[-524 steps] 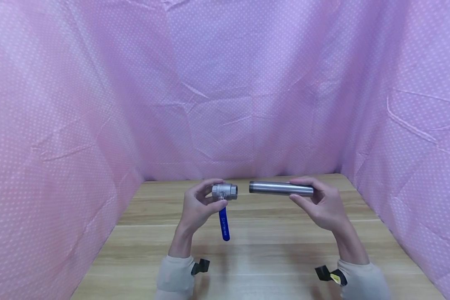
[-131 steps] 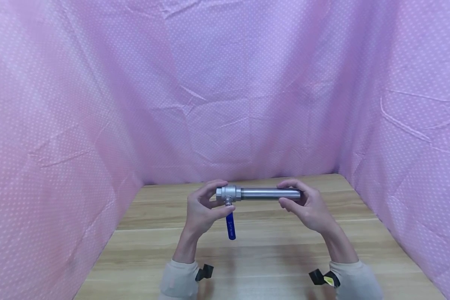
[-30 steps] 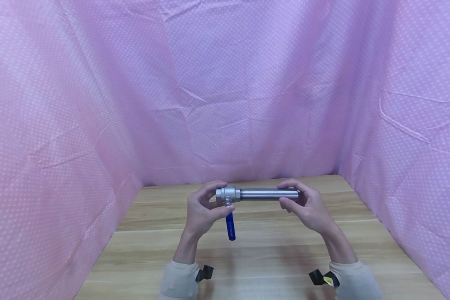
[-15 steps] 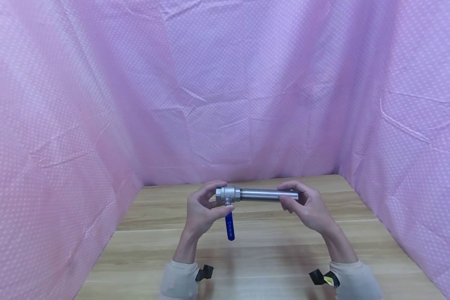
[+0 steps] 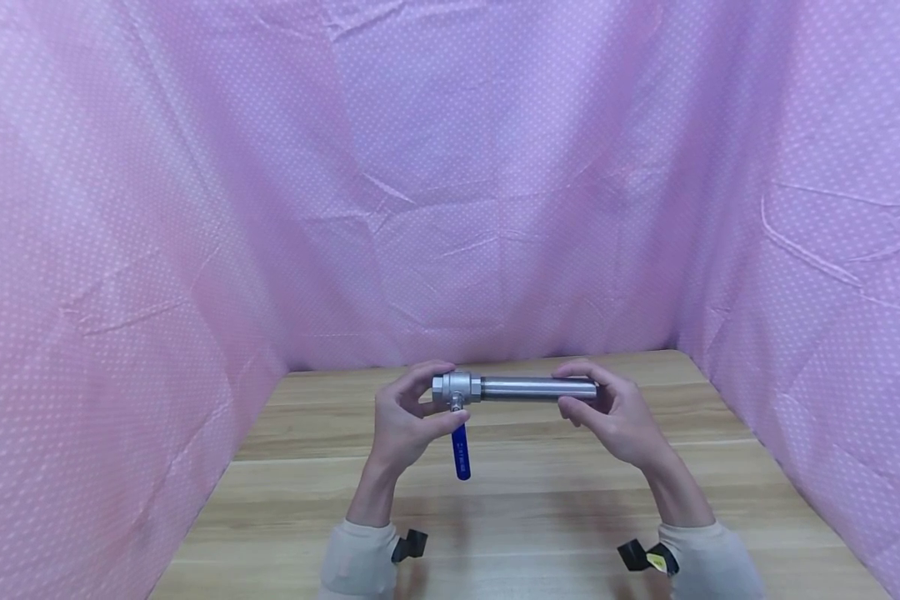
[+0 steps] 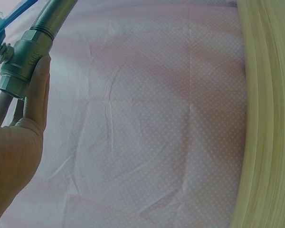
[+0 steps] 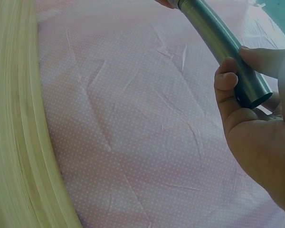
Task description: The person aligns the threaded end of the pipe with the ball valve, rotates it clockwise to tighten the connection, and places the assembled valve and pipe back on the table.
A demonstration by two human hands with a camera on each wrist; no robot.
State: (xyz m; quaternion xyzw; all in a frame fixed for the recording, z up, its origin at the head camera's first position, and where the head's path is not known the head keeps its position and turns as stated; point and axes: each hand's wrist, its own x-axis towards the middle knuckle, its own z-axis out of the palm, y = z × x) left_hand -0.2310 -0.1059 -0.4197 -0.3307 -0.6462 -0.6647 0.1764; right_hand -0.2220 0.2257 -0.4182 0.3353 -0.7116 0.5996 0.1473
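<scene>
The left hand [image 5: 401, 421] curls its fingers and thumb around the metal valve [image 5: 457, 388], likely so the valve cannot turn, and the blue handle [image 5: 461, 452] hangs down below it. The metal pipe [image 5: 537, 388] sticks out of the valve to the right, level, up in the air above the wooden table [image 5: 495, 508]. The right hand [image 5: 621, 417] pinches the far end of the pipe with bent fingers, a good hold for twisting it.
</scene>
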